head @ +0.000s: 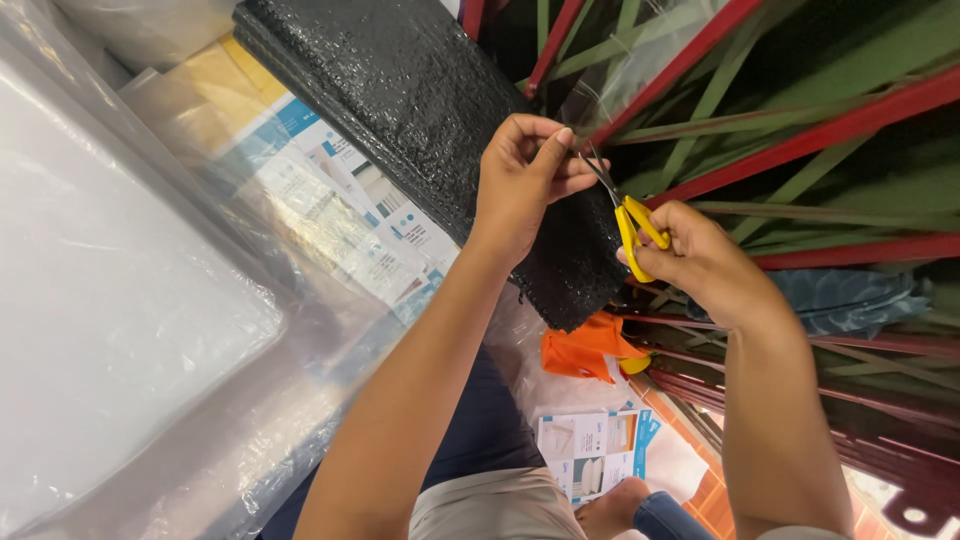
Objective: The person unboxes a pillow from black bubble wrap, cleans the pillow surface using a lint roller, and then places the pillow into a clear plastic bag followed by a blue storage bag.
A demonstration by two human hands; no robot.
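Forearms reach up from the bottom of the head view; left hand (525, 185) pinches a clear plastic sheet (640, 60) between thumb and fingers, in front of a black bubble-wrap roll (420, 110); right hand (700, 262) grips yellow-handled scissors (630, 225), blades angled up toward the pinched plastic; red and green slats (820, 130) lie behind; an orange cloth (585, 348) sits below the hands
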